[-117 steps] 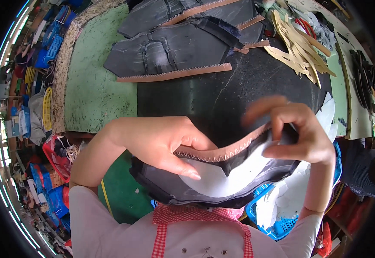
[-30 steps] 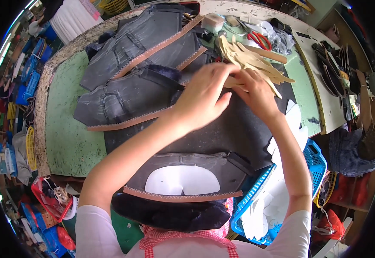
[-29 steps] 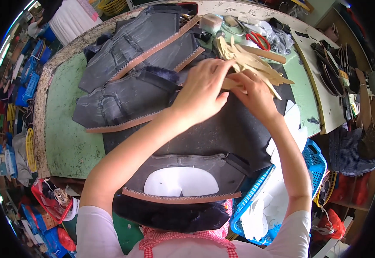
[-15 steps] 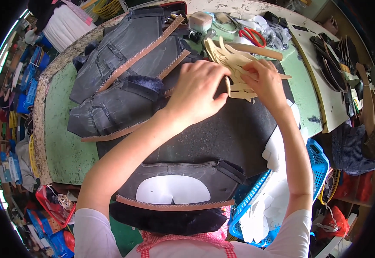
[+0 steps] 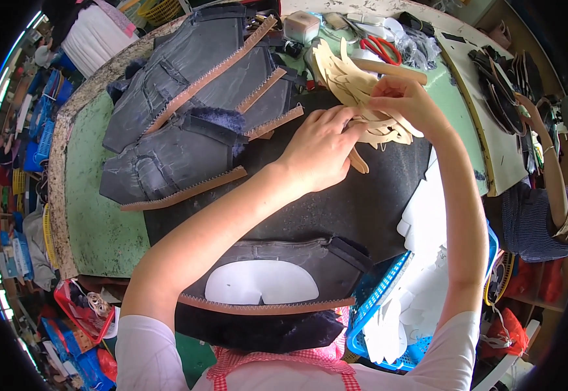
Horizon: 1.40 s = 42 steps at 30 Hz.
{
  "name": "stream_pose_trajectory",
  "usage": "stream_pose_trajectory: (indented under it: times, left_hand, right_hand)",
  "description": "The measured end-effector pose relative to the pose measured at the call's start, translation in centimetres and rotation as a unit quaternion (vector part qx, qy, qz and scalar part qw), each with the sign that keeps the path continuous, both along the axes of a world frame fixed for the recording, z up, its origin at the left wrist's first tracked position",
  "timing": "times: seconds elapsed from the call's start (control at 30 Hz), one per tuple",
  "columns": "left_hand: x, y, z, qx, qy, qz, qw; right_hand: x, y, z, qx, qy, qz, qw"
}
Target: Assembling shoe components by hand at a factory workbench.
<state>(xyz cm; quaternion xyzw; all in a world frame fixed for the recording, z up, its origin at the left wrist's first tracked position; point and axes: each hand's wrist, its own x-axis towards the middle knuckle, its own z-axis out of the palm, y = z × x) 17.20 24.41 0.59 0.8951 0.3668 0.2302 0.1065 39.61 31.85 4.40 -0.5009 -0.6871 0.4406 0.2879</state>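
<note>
A heap of cream, curved strips (image 5: 339,72) lies toward the far right of the worktable. My left hand (image 5: 320,146) is closed on a tan strip (image 5: 359,161) whose end shows below the fingers. Against the heap's right side, my right hand (image 5: 411,107) has thumb and fingers pinched together on one of the cream strips. Close to my body rests a dark grey boot upper (image 5: 284,251) with a zigzag-stitched brown edge and dark fur lining. A white, notched half-oval piece (image 5: 261,283) lies on it.
More dark grey boot uppers (image 5: 173,78) are piled at the far left. A blue basket (image 5: 378,287) at right holds white cut pieces (image 5: 421,287). Red-handled scissors (image 5: 382,49) and a wooden rod (image 5: 391,70) lie behind the heap. Another person's arm (image 5: 548,156) shows at far right.
My left hand has moved right and slightly nearer, the tan strip now hanging below its fingers. My right hand has shifted slightly right. The stacked uppers have shifted slightly.
</note>
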Motion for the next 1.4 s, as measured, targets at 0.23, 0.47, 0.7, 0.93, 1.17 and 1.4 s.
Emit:
stream_pose_trajectory:
  times: [0.23,0.47,0.7,0.93,1.17,1.4]
  left_hand:
    - [0.1,0.0,-0.7,0.034,-0.016,0.001,0.999]
    - [0.5,0.0,-0.6,0.035,-0.014,0.003,0.999]
    - [0.4,-0.3,-0.6,0.034,-0.005,0.010,0.999]
    - [0.4,-0.2,-0.9,0.044,-0.015,0.008,0.999]
    - [0.5,-0.1,-0.6,0.025,-0.014,0.006,1.000]
    - [-0.9,1.2,-0.3,-0.119,-0.098,-0.064,0.986]
  right_hand:
    - [-3.3,0.0,0.6,0.174,-0.288,-0.031,0.941]
    - [-3.3,1.0,0.2,0.282,-0.429,-0.012,0.858]
    - [-2.5,1.4,2.2,0.223,-0.410,0.048,0.883]
    - [-2.9,1.2,1.9,0.247,-0.404,0.001,0.881]
    - [1.1,0.7,0.7,0.170,0.125,-0.160,0.964]
    - [7.0,-4.1,5.2,0.255,0.398,-0.319,0.822]
